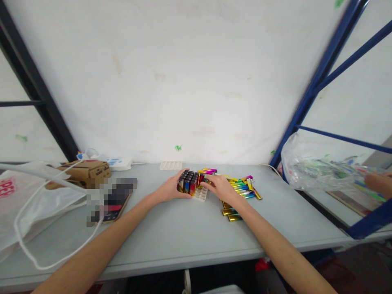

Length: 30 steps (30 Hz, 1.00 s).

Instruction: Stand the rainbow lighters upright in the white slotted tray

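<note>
A block of upright lighters (189, 179) with black tops and shiny rainbow-coloured bodies stands in a white tray of small cells (200, 193). My left hand (171, 188) is wrapped round the block's left side, thumb at the near edge and fingers behind it. At the right of the block, my right hand (219, 185) pinches a lighter, mostly covered by the fingers, over the tray's bare cells. Loose shiny pieces (241, 188) in gold, blue and pink lie in a heap beside and beyond my right wrist.
Against the wall rests another white celled tray (170, 165). To the left are a phone (118, 206) with its screen blurred, a white cable (20, 237), a cardboard box (92, 169) and a plastic bag (33, 196). Past the blue frame (315, 85), another person's hand (379, 183) is near clear plastic bags (321, 171).
</note>
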{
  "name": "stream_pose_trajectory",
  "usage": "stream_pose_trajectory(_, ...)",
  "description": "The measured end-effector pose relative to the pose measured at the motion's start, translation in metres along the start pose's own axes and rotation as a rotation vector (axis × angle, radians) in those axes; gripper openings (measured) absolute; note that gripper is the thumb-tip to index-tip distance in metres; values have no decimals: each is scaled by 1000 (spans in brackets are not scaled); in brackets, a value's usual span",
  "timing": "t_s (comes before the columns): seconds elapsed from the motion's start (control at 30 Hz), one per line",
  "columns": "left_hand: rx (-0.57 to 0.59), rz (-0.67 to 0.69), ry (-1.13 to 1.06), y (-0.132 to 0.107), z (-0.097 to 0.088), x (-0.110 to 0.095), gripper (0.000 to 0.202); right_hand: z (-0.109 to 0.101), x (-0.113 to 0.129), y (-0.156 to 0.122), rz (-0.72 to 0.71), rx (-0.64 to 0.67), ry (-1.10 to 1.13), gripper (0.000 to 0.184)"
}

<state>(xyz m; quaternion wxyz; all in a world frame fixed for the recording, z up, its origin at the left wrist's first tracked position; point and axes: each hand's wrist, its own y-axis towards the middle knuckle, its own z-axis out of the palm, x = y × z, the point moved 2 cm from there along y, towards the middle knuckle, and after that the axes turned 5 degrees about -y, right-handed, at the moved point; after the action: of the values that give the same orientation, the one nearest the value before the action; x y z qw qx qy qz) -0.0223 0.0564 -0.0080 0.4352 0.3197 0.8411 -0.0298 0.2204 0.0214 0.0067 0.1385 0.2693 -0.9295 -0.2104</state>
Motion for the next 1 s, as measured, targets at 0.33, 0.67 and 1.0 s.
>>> stream_pose_trajectory(0.33,-15,22,17,2,0,6,115,-3,8,2,129,54,-237,47)
stream_pose_trajectory(0.67,-9,4,31,2,0,2,114,-1,3,6,161,15,-116,43)
stream_pose_trajectory(1.0,-22,47,21,3,1,5,111,9,-59,11,187,-103,-36,41)
